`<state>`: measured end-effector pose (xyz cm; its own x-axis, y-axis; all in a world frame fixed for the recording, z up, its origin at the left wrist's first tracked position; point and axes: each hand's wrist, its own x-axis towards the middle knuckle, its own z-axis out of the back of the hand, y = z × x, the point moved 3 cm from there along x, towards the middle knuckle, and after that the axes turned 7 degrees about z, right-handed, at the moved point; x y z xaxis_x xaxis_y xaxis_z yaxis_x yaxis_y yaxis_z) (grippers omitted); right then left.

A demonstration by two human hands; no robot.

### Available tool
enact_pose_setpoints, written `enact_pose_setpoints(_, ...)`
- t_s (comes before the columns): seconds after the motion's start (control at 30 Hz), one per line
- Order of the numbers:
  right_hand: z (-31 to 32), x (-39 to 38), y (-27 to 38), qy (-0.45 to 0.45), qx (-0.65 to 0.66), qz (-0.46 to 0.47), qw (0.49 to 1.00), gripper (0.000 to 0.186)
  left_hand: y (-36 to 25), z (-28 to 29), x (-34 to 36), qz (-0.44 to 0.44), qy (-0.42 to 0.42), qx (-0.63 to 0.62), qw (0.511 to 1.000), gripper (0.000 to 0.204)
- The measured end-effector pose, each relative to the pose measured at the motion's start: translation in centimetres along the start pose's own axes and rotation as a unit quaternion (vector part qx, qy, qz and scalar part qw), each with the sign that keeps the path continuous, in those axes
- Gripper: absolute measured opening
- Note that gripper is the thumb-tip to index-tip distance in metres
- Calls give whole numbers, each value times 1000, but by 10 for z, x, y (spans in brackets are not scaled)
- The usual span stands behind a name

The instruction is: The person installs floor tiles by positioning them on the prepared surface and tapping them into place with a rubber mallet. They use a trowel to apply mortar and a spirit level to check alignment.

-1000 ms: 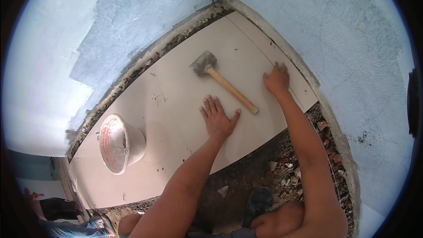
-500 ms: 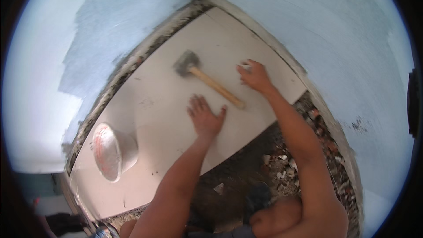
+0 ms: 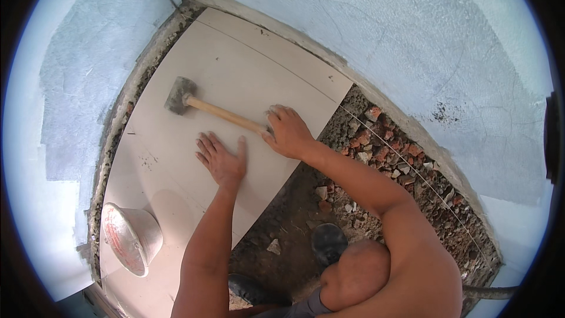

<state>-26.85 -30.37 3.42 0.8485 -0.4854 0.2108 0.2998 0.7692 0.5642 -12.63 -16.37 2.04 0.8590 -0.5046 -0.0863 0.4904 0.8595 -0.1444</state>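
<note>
A mallet with a dark, dusty head and a wooden handle lies across a large beige tile. My right hand is at the free end of the handle, the thumb on one side and the fingers curled on the other. Lower and to the left, my left hand rests flat on the tile, fingers spread, holding nothing. The handle passes just beyond its fingertips. A pale bucket, reddish inside, stands on the tile at the left.
Light blue walls meet at the far corner. A taut string crosses above the tile and rubble. Broken brick and stone pieces lie along the right wall. Dark soil and a dark boot show below the tile.
My right hand has come down to the mallet's handle end from beyond it. My left hand stays flat on the tile. The whole view has shifted and turned.
</note>
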Motion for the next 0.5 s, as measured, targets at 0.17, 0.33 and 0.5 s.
enact_pose_setpoints(0.17,-14,7,8,38,-50,26,998,56,4,0,2,-14,-17,-8,1000,97)
enact_pose_setpoints(0.33,-20,14,6,93,-73,43,992,62,4,-3,3,-50,-46,1,998,96)
enact_pose_setpoints(0.5,21,-32,-35,79,-233,-80,966,63,-3,-6,2,-61,-57,-20,996,95)
